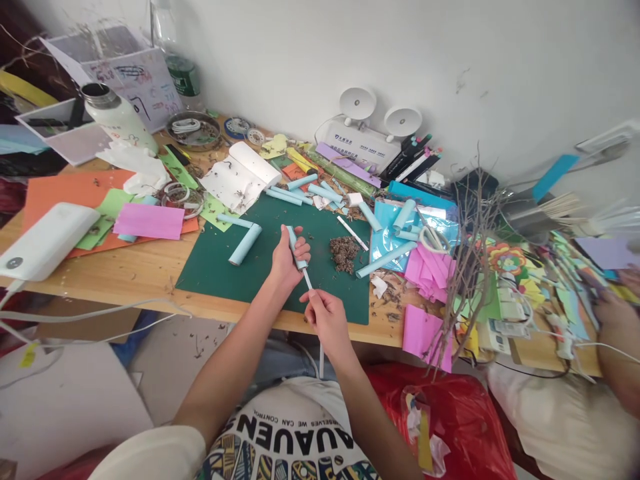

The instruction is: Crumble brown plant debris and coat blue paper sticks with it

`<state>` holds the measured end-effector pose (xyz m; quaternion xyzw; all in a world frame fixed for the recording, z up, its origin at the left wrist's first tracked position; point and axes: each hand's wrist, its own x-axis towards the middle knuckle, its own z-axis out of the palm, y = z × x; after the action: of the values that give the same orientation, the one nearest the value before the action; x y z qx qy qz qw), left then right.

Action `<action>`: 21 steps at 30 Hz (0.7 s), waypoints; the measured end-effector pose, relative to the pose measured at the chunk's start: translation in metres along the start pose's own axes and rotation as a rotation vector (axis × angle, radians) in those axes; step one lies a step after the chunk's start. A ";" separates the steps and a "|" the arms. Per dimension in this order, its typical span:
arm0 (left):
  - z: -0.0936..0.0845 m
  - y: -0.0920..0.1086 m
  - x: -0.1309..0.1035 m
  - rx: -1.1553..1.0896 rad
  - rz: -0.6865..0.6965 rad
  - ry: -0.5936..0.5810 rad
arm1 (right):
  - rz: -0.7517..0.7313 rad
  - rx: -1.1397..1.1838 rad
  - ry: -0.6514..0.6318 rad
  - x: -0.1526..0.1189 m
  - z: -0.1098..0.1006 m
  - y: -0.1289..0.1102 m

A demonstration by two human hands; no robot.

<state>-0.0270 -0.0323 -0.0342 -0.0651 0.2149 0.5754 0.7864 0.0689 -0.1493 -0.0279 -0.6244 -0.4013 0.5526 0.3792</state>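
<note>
My left hand (289, 259) is wrapped round a light blue paper tube (299, 259) above the green mat (215, 267). A thin white stick (307, 279) runs out of the tube's lower end, and the fingers of my right hand (326, 317) pinch it. Left of my hands, a thicker blue roll (245, 245) lies on the mat, touching a thinner one (235, 220). To the right sits a clump of brown crumbly material (344, 254), with a white stick (353, 233) beside it. More blue rolls (285, 195) lie behind the mat.
Scissors (434, 240) rest by pink paper (430, 272) on the right, near upright dry twigs (467, 267). A bottle (117, 117) and white power bank (47, 241) stand and lie at left. Another person's hand (613, 307) is at far right. A red bag (450, 413) hangs below the edge.
</note>
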 end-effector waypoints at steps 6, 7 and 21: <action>0.000 0.000 -0.001 -0.038 -0.025 0.023 | -0.014 -0.075 -0.004 0.005 0.003 0.004; 0.000 -0.001 -0.001 -0.020 -0.024 0.030 | -0.022 -0.093 0.003 0.005 0.003 0.004; -0.004 -0.008 -0.001 0.176 -0.012 0.033 | -0.030 0.194 0.037 0.010 0.016 0.024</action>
<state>-0.0208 -0.0373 -0.0381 -0.0064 0.2775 0.5486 0.7887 0.0552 -0.1494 -0.0551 -0.5888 -0.3481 0.5713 0.4535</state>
